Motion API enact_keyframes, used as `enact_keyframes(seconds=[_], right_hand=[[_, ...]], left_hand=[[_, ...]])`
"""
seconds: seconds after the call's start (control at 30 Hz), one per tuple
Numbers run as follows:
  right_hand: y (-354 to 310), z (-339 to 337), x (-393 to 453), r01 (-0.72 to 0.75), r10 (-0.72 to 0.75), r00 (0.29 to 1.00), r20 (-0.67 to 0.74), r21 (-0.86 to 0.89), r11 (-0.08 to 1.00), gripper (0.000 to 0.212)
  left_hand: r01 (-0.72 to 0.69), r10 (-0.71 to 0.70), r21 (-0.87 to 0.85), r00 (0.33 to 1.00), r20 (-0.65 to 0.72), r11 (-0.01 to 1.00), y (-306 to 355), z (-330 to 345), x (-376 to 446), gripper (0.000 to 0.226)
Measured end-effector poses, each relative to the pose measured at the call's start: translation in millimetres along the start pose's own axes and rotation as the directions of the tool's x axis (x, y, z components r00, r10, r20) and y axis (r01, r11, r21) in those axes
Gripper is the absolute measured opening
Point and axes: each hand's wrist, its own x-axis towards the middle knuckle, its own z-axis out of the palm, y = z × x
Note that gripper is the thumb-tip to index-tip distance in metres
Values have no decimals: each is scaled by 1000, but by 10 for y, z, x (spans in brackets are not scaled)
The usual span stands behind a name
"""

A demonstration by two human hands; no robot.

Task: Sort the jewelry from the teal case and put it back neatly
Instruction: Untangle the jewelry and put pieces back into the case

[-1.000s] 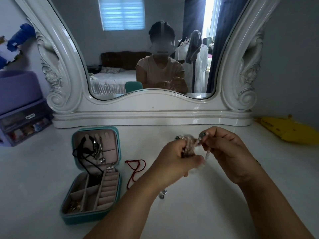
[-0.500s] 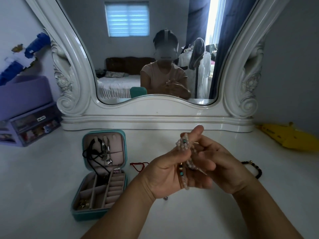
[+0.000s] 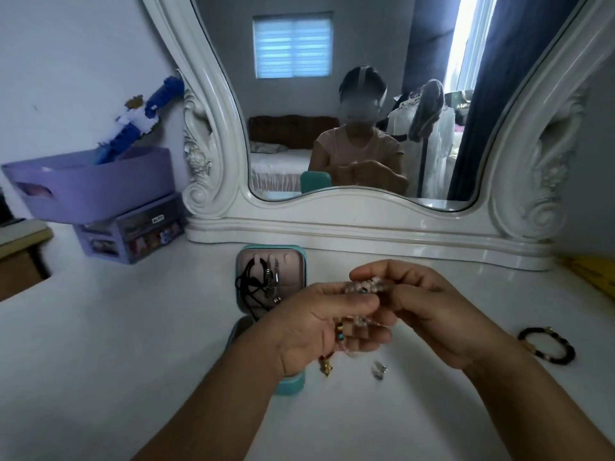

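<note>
A pale pink bead bracelet (image 3: 362,289) with a small teal bead is bunched between both hands above the white dresser top. My left hand (image 3: 319,327) holds its lower loops against the palm, thumb across them. My right hand (image 3: 429,307) pinches the upper beads. The open teal case (image 3: 271,261) lies behind and under my left hand; its lid holds black cords and silver chains (image 3: 263,281), and its tray is mostly hidden. A red cord with a gold charm (image 3: 326,366) hangs below my left hand.
A dark bead bracelet (image 3: 547,346) lies on the dresser top at the right. A small silver piece (image 3: 379,371) lies near the middle. A white carved mirror (image 3: 366,224) stands behind. A purple bin (image 3: 90,184) sits on small drawers at the left. A yellow object (image 3: 592,271) is at far right.
The view swung left and down, so the case now sits behind my left hand. Both hands shifted the pink beads between them; my left thumb now lies across the strand.
</note>
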Motion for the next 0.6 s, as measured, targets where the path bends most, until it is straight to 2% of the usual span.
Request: enact_keyframes(seconds=[0.07,0.13,0.2,0.27,0.33,0.47,0.6], right_hand=[[1,132,66,-2,2,1000,-9,-22,1000,31],[-9,259,134,-25,23,999,-24,-86,996,26],[4,411,219,-55,48,998,-46,-172,984,25],[30,562,309,-75,52,994,-92,-272,959,12],[82,699,406,-80,34,991,-126,-380,921,16],[145,921,549,-64,9,992,-128,-429,901,21],[205,1065,584,-128,91,990,-112,-394,910,12]], left_hand=[[-13,30,92,982,-186,996,21,-113,-98,15],[11,61,227,949,-310,974,34,-238,-195,16],[61,88,348,914,-396,936,63,-377,-306,9],[81,143,433,876,-461,898,104,-520,-387,4],[85,215,497,829,-516,864,135,-656,-451,3],[136,286,583,769,-572,801,134,-854,-586,6],[218,174,568,813,-556,794,78,-952,-709,10]])
